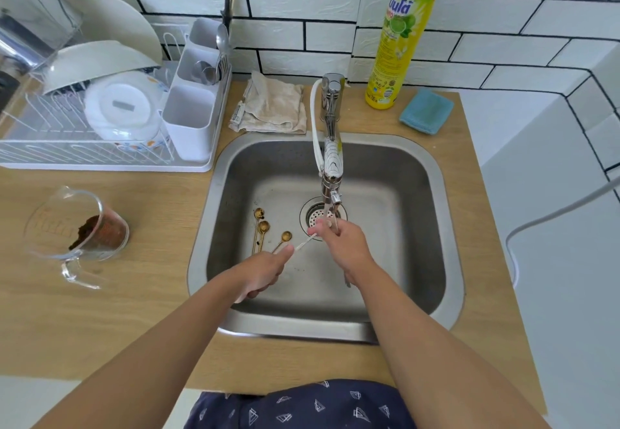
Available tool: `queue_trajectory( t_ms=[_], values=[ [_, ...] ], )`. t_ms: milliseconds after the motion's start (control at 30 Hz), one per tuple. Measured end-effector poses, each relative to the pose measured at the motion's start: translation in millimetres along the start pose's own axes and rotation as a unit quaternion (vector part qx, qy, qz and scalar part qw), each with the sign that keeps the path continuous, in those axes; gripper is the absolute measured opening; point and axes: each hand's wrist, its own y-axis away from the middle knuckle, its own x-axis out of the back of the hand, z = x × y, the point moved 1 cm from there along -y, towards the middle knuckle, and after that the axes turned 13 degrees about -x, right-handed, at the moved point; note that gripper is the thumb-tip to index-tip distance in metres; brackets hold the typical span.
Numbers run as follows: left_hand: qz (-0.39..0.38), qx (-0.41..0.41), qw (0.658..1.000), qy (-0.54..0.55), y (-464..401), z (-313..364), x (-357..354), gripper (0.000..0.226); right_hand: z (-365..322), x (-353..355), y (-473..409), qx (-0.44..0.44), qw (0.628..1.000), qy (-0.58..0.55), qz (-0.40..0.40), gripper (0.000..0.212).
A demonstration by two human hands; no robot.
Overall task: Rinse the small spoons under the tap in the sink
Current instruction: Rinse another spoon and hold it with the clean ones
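Observation:
Water runs from the chrome tap [331,147] into the steel sink [432,234]. My left hand [265,271] grips the handle end of a small white-handled spoon [304,242], which slants up toward the stream. My right hand [342,244] pinches the spoon's bowl end under the water, above the drain [313,215]; the bowl itself is hidden by my fingers. Three small gold spoons [263,227] lie on the sink floor left of the drain, just beyond my left hand.
A dish rack [100,147] with plates and a white cutlery caddy [191,116] stands at the left. A glass measuring jug [80,230] with brown residue lies on the wooden counter. Behind the sink are a beige cloth [271,106], a yellow detergent bottle [399,43] and a blue sponge [426,110].

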Motion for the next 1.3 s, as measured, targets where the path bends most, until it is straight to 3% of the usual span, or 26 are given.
queue_trajectory(
  t_ms=[67,233,367,500,567,700,767,900,1000,1100,1133,1200,1300],
  values=[
    [0.012,-0.011,1.0,-0.015,2,0,-4,0.066,2,4,1,0.008,1.0,-0.001,-0.005,0.011],
    [0.035,-0.037,0.998,-0.041,3,5,-10,0.063,-2,5,2,0.018,0.999,0.011,0.035,0.035],
    [0.039,-0.038,0.998,-0.039,4,3,-8,0.062,-5,7,2,0.05,0.994,0.091,0.021,0.027],
    [0.035,-0.047,0.997,-0.04,7,0,-9,0.065,-4,12,1,0.044,0.992,0.107,0.047,0.044],
    [0.031,-0.039,0.998,-0.026,6,-1,-7,0.065,-5,11,2,0.018,0.998,0.058,0.009,0.044],
    [-0.027,0.04,0.995,0.09,5,-9,7,0.057,-4,13,4,-0.037,0.982,-0.099,-0.158,0.024],
    [-0.054,0.06,0.991,0.109,4,-10,13,0.054,-6,15,4,-0.04,0.978,-0.118,-0.167,0.019],
    [-0.058,-0.007,0.992,0.114,-1,2,11,0.051,-13,18,1,-0.057,0.989,-0.133,-0.03,0.029],
    [0.019,-0.134,0.991,0.018,-9,20,3,0.033,-17,31,-3,-0.062,0.975,-0.191,0.09,0.033],
    [0.084,-0.204,0.974,-0.05,-25,39,-8,0.024,-27,57,-7,-0.069,0.949,-0.267,0.155,0.028],
    [0.104,-0.204,0.973,-0.009,-31,45,-12,0.021,-31,65,-8,-0.063,0.945,-0.277,0.163,0.026],
    [0.131,-0.173,0.959,0.185,-44,54,-21,0.02,-40,78,-8,-0.046,0.943,-0.282,0.171,0.025],
    [0.108,-0.123,0.893,0.419,-55,66,-32,0.021,-48,89,-8,-0.028,0.94,-0.3,0.158,0.025]
  ],
)
